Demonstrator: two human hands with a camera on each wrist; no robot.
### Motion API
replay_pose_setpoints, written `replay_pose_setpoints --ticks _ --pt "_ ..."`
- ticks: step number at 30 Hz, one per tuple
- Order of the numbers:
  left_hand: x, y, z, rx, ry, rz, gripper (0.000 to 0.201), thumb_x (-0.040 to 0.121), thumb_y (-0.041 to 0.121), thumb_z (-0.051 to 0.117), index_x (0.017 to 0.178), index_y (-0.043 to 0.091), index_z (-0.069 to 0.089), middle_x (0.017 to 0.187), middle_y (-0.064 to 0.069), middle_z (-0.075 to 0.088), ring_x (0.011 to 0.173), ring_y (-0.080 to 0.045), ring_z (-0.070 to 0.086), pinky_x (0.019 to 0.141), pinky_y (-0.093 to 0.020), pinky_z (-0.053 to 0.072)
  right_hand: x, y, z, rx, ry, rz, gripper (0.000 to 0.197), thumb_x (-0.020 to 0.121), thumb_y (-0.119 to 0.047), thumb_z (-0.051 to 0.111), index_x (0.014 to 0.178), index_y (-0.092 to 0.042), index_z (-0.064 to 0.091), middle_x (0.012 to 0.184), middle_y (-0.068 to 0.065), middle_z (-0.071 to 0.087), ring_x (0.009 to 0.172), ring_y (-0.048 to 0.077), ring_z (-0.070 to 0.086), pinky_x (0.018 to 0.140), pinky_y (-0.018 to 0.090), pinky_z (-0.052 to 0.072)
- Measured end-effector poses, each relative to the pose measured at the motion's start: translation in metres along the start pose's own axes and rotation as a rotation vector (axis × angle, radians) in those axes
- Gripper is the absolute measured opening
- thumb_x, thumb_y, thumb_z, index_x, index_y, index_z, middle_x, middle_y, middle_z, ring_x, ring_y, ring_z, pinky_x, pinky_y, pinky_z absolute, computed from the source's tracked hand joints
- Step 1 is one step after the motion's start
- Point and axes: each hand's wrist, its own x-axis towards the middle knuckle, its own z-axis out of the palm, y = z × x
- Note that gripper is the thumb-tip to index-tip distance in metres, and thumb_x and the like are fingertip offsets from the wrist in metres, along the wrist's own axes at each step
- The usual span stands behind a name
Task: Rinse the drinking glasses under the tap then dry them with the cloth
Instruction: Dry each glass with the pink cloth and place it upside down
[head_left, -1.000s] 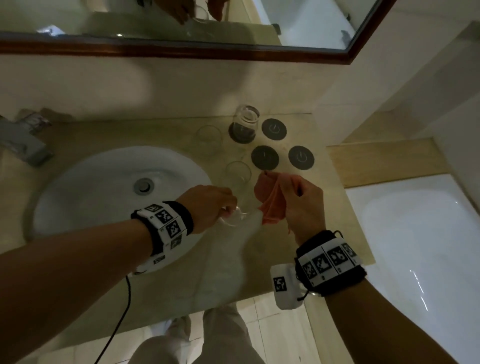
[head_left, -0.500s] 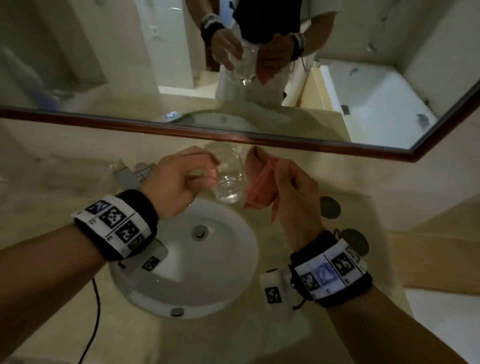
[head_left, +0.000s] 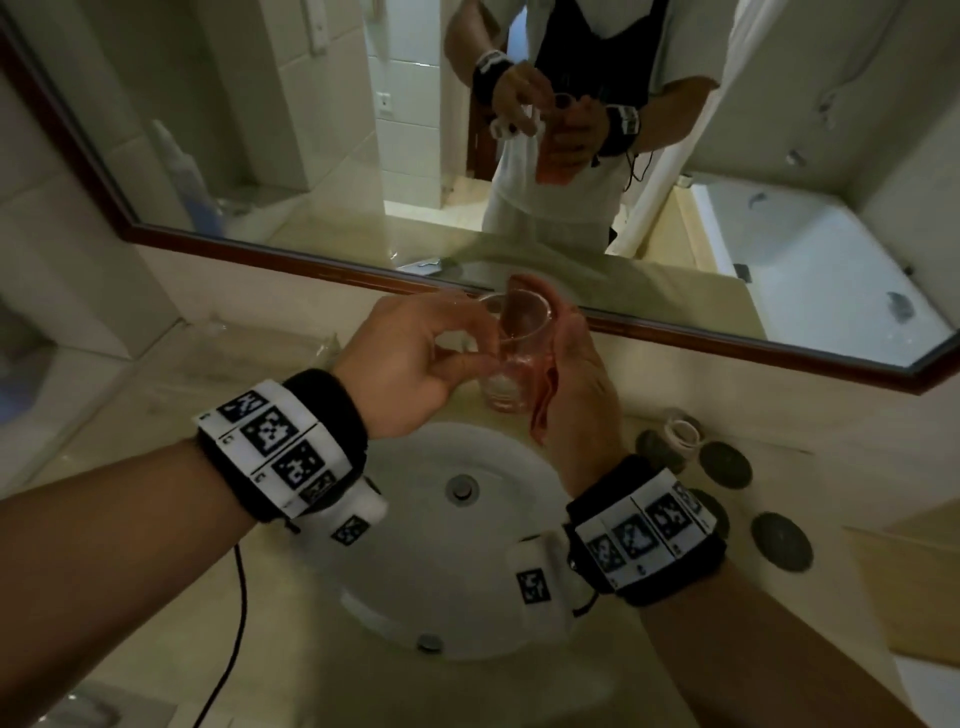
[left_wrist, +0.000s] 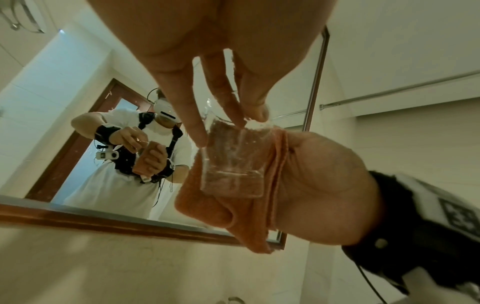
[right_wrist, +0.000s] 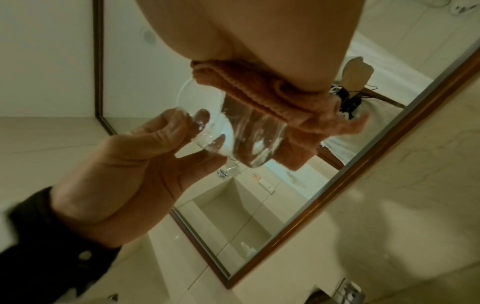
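Observation:
A clear drinking glass (head_left: 514, 358) is held up over the basin, in front of the mirror. My left hand (head_left: 415, 358) pinches its rim from the left, and the fingertips (left_wrist: 239, 121) show on the rim in the left wrist view. My right hand (head_left: 582, 384) holds an orange cloth (head_left: 543, 400) and wraps it round the right side of the glass. In the left wrist view the cloth (left_wrist: 207, 207) cups the glass (left_wrist: 233, 164) from behind and below. The right wrist view shows the glass (right_wrist: 249, 131) tilted, with the cloth (right_wrist: 259, 92) along its upper side.
A white round basin (head_left: 415, 597) lies below the hands, set in a beige counter. Dark round coasters (head_left: 782, 540) sit on the counter at the right, and another glass (head_left: 681, 434) stands on one. A wood-framed mirror (head_left: 311, 270) runs behind.
Both hands have risen from the counter to above the basin with the glass. The cloth, apart from the glass before, is now wrapped against its side. The head view has tilted up.

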Motion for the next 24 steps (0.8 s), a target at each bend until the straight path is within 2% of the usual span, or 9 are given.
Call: replay_pose_setpoints --ticks 3,5,8,11,13,15,18,22,24 --pt "-0.003 0.006 -0.021 -0.071 -0.065 0.073 0.01 0.081 0.026 0.074 0.084 0.017 0.071 0.1 0.0 0.072 0.1 -0.018 0.068 0.075 -0.046 0.059 0.004 -0.004 0.007 0.14 0.041 0.152 0.06 0.099 -0.056 0.035 0.121 -0.01 0.066 0.11 0.015 0.074 0.106 0.033 0.069 0.095 0.053 0.053" --pt "-0.006 0.009 -0.031 -0.089 -0.092 0.139 0.014 0.084 0.02 0.074 0.085 0.007 0.071 0.107 -0.005 0.07 0.104 -0.016 0.067 0.081 -0.042 0.058 0.003 -0.006 0.014 0.275 -0.006 0.311 0.082 0.081 -0.07 0.053 0.13 -0.005 0.061 0.12 0.025 0.068 0.113 0.045 0.062 0.103 0.072 0.041" --pt "-0.011 0.009 -0.041 -0.094 -0.116 0.115 0.004 0.09 0.015 0.069 0.093 0.012 0.068 0.134 -0.004 0.054 0.118 -0.005 0.058 0.089 -0.032 0.058 0.002 -0.01 0.032 0.37 0.08 0.405 0.103 0.058 -0.078 0.073 0.135 -0.011 0.059 0.134 0.027 0.06 0.126 0.048 0.055 0.106 0.074 0.035" --pt "-0.01 0.009 -0.046 -0.012 -0.007 0.047 0.03 0.093 0.022 0.067 0.118 0.037 0.061 0.141 0.002 0.039 0.116 0.011 0.05 0.087 -0.01 0.051 0.001 -0.019 0.047 0.355 0.218 0.288 0.083 0.068 -0.077 0.067 0.122 -0.014 0.065 0.124 0.019 0.067 0.116 0.041 0.064 0.101 0.071 0.043" --pt "-0.006 0.013 -0.049 -0.044 0.087 -0.036 0.04 0.091 0.031 0.069 0.128 0.038 0.056 0.13 0.003 0.047 0.104 0.003 0.061 0.083 -0.017 0.055 0.002 -0.026 0.049 0.285 0.26 0.186 0.053 0.085 -0.07 0.055 0.103 -0.02 0.062 0.094 0.005 0.075 0.09 0.026 0.073 0.087 0.055 0.059" --pt "-0.003 0.015 -0.05 -0.042 0.111 -0.069 0.03 0.094 0.034 0.065 0.124 0.028 0.061 0.112 0.003 0.063 0.092 -0.008 0.069 0.081 -0.035 0.06 0.0 -0.035 0.054 0.255 0.276 0.13 0.043 0.1 -0.057 0.042 0.105 -0.019 0.061 0.081 0.0 0.076 0.075 0.02 0.074 0.068 0.042 0.063" --pt "-0.007 0.021 -0.049 -0.064 0.094 -0.098 0.04 0.093 0.049 0.056 0.12 0.021 0.067 0.104 0.006 0.072 0.093 -0.012 0.071 0.082 -0.041 0.06 0.0 -0.043 0.065 0.1 0.36 -0.04 0.053 0.107 -0.048 0.03 0.12 -0.009 0.064 0.099 0.014 0.075 0.09 0.032 0.074 0.079 0.049 0.062" --pt "-0.012 0.038 -0.047 -0.002 0.07 -0.078 0.06 0.072 0.071 0.063 0.114 0.028 0.066 0.1 0.016 0.07 0.091 0.002 0.067 0.082 -0.019 0.054 -0.005 -0.046 0.068 -0.043 0.279 -0.13 0.058 0.109 -0.041 0.021 0.131 0.0 0.055 0.112 0.021 0.071 0.093 0.026 0.075 0.072 0.033 0.062" --pt "-0.012 0.04 -0.046 -0.012 0.103 -0.108 0.066 0.061 0.072 0.069 0.111 0.03 0.064 0.1 0.016 0.069 0.089 0.004 0.066 0.078 -0.013 0.052 -0.007 -0.045 0.068 -0.092 0.22 -0.174 0.06 0.107 -0.043 0.02 0.134 -0.001 0.053 0.118 0.022 0.069 0.102 0.029 0.073 0.078 0.036 0.061"
